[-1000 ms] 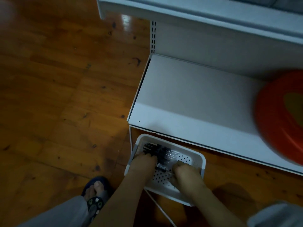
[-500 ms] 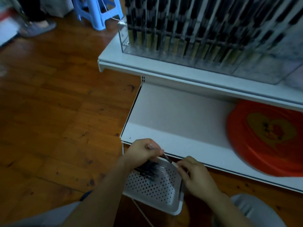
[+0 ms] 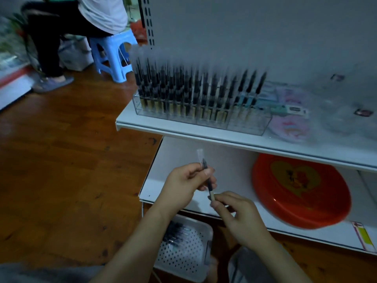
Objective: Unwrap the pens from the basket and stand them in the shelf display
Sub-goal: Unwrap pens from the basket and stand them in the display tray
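A wrapped black pen (image 3: 207,178) with a clear plastic sleeve sticking out above it is held in front of the lower shelf. My left hand (image 3: 186,181) grips its upper part. My right hand (image 3: 236,213) pinches its pale lower end. Below my forearms stands the white perforated basket (image 3: 189,256) on the floor, with several wrapped pens (image 3: 175,233) in its far left corner. On the upper shelf (image 3: 183,129) sits the clear display rack (image 3: 204,117), filled with upright black pens, with free slots at its right end.
A red round tray (image 3: 299,193) lies on the lower white shelf (image 3: 173,160). Clear packaged goods (image 3: 291,123) lie right of the rack. At the far left another person sits on a blue stool (image 3: 114,56). Wooden floor spreads to the left.
Both hands have risen out of the basket with one wrapped pen and now hold it between them. The view has tilted up, bringing the display rack into sight.
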The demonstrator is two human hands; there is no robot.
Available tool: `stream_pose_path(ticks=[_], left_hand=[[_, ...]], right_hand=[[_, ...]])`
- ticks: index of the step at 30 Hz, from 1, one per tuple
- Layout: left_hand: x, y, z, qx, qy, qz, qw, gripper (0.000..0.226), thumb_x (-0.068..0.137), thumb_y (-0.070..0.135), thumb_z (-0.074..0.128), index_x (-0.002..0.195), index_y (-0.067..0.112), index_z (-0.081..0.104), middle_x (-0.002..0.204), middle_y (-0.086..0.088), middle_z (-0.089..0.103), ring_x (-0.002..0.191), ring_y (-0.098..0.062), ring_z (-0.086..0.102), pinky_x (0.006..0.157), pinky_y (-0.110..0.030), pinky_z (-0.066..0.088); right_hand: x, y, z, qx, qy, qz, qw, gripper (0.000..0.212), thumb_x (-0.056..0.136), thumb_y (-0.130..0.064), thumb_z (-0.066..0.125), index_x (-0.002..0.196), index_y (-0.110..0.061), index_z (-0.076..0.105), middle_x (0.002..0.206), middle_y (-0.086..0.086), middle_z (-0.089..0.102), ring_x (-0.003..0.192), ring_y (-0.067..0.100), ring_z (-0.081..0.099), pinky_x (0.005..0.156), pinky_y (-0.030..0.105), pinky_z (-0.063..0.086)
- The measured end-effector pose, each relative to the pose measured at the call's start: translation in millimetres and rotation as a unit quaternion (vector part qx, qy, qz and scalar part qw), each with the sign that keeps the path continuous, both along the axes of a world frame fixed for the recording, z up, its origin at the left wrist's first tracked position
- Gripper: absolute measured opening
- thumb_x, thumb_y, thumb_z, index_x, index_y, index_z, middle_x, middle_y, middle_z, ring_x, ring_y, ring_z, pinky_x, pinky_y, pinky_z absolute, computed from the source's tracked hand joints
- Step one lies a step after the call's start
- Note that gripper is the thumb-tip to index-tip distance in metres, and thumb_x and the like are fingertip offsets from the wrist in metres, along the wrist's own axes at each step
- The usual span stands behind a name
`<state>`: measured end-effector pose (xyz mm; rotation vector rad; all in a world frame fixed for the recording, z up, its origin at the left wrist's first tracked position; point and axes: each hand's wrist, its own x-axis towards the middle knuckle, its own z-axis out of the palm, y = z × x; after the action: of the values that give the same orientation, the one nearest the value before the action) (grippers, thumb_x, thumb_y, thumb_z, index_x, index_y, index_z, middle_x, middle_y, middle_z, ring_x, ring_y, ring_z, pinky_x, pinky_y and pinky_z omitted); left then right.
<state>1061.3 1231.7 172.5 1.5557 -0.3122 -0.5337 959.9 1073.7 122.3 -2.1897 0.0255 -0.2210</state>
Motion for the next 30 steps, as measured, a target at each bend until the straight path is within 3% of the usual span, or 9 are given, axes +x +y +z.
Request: stream_pose_path(ticks=[4,7,11,13,17,20,23,28,30], left_hand=[[-4,-14,29,-0.026,-0.045,0.003,0.999,0.018,0.099,0.017,0.058,0.099,0.008,0.074,0.091,-0.014,0.074,0.079,-0.024,0.073,0.071,-0.029,0.056],[-6,-24,46,-0.037,-0.069,-0.003,0.997,0.018,0.1,0.017,0.056,0.104,0.01,0.073,0.097,-0.013,0.075,0.081,-0.023,0.074,0.071,-0.028,0.056],[-10,-42,70,-0.018,-0.131,-0.04,0.99,0.023,0.101,0.017,0.055,0.117,0.013,0.071,0.089,-0.008,0.075,0.08,-0.014,0.072,0.072,-0.021,0.054],[-10,-52,82,0.002,-0.191,-0.057,0.98,0.023,0.101,0.019,0.056,0.116,0.017,0.072,0.088,-0.004,0.076,0.08,-0.011,0.072,0.074,-0.024,0.056],[-5,-69,104,0.029,-0.268,-0.065,0.961,0.019,0.1,0.03,0.056,0.111,0.034,0.071,0.085,0.0,0.076,0.08,-0.015,0.072,0.078,-0.042,0.059],[-1,-82,117,0.049,-0.342,-0.03,0.938,0.025,0.097,0.031,0.062,0.121,0.03,0.07,0.104,0.008,0.074,0.091,-0.004,0.068,0.082,-0.034,0.056],[7,-87,124,0.097,-0.398,0.021,0.912,0.042,0.094,0.034,0.065,0.135,0.024,0.06,0.127,0.009,0.061,0.101,-0.001,0.06,0.087,-0.024,0.053],[14,-85,106,0.215,-0.418,0.02,0.882,0.056,0.098,0.042,0.056,0.148,0.023,0.042,0.15,0.006,0.044,0.128,-0.013,0.049,0.102,-0.032,0.046],[11,-83,99,0.226,-0.413,0.016,0.882,0.056,0.098,0.039,0.056,0.15,0.024,0.04,0.154,0.008,0.038,0.133,-0.012,0.045,0.104,-0.032,0.044]], right_hand=[[-2,-11,44,0.002,-0.069,-0.04,0.997,0.015,0.097,-0.026,0.062,0.093,-0.033,0.074,0.089,-0.02,0.068,0.08,0.007,0.067,0.065,0.017,0.048],[0,-20,79,0.008,-0.139,-0.103,0.985,0.017,0.097,-0.019,0.063,0.099,-0.032,0.073,0.086,-0.019,0.067,0.077,0.004,0.067,0.062,0.018,0.051],[5,-31,127,0.024,-0.205,-0.162,0.965,0.025,0.097,-0.028,0.063,0.122,-0.03,0.067,0.102,-0.018,0.07,0.092,-0.001,0.066,0.077,0.009,0.048],[10,-36,146,0.026,-0.207,-0.149,0.966,0.037,0.095,-0.023,0.066,0.131,-0.029,0.063,0.103,-0.018,0.07,0.092,0.003,0.067,0.077,0.013,0.051],[22,-47,170,-0.022,-0.251,-0.148,0.956,0.042,0.092,-0.017,0.072,0.128,-0.036,0.062,0.094,-0.015,0.069,0.083,0.011,0.067,0.077,0.031,0.056],[32,-59,186,-0.023,-0.295,-0.17,0.94,0.034,0.091,-0.014,0.073,0.122,-0.028,0.065,0.093,-0.016,0.069,0.084,0.007,0.068,0.079,0.027,0.057],[46,-75,212,0.023,-0.341,-0.21,0.916,0.028,0.092,-0.016,0.072,0.117,-0.026,0.063,0.094,-0.011,0.071,0.088,0.006,0.07,0.083,0.026,0.057],[79,-101,230,0.049,-0.348,-0.243,0.904,0.023,0.094,-0.023,0.07,0.115,-0.024,0.062,0.093,-0.008,0.07,0.09,0.011,0.07,0.087,0.038,0.058],[88,-104,228,0.038,-0.324,-0.243,0.914,0.024,0.094,-0.025,0.069,0.117,-0.025,0.062,0.094,-0.008,0.07,0.091,0.008,0.069,0.087,0.033,0.058]])
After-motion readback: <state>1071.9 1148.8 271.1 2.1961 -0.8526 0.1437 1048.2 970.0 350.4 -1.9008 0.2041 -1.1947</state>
